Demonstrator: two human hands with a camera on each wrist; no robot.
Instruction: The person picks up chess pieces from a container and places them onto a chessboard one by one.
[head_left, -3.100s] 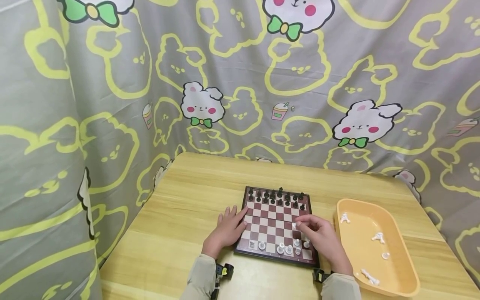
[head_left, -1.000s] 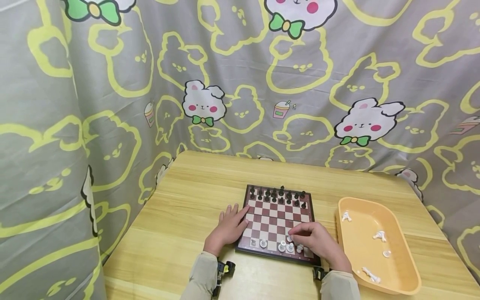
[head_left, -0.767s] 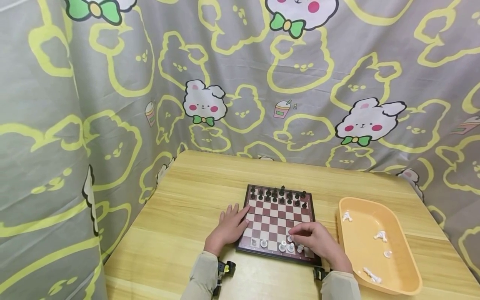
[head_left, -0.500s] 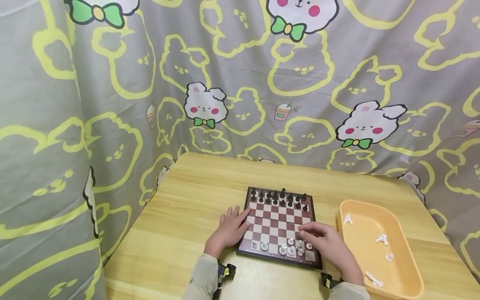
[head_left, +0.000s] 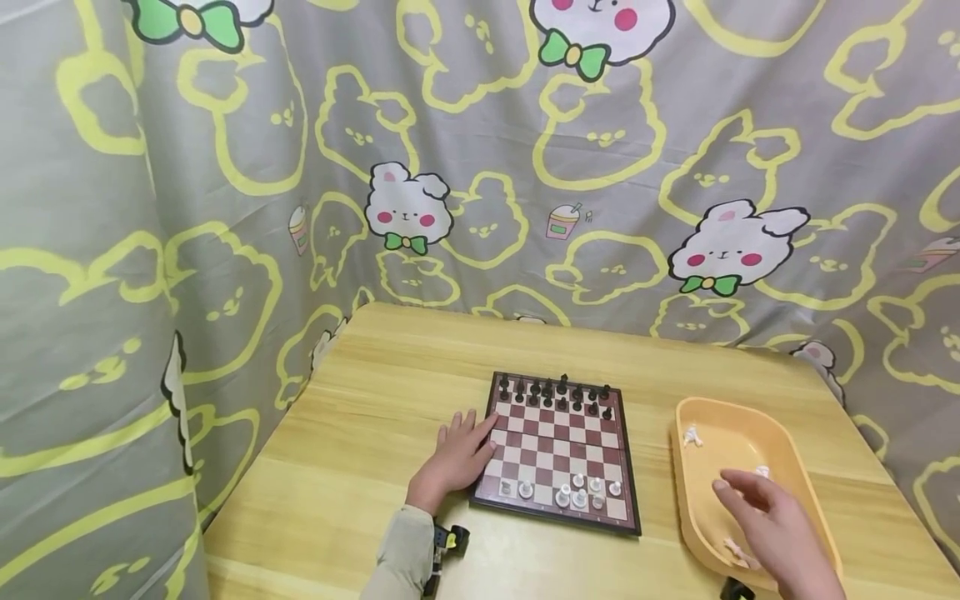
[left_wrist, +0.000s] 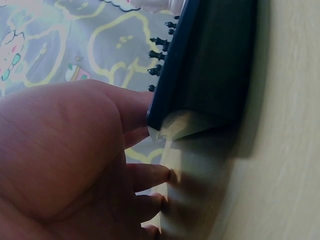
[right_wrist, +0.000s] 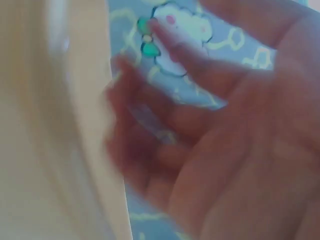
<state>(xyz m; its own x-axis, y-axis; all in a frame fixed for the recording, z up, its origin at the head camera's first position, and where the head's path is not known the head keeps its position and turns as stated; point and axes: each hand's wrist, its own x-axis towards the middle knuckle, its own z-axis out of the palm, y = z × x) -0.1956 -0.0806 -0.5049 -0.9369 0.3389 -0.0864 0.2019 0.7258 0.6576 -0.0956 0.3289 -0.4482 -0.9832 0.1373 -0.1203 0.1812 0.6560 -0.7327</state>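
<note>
Eight white chess pieces (head_left: 563, 496) stand on the chessboard (head_left: 555, 446), lower centre of frame; loose white pieces (head_left: 692, 435) lie in the orange tray (head_left: 684, 492), lower right. Right hand (head_left: 780, 525) is over the tray, fingers loosely bent, thumb apart, no piece visible in them. Left hand (head_left: 452, 458), fingers spread, touches the board's left edge; light pressure there should steady it. I'd pinch one piece near its top and lift straight up.
</note>
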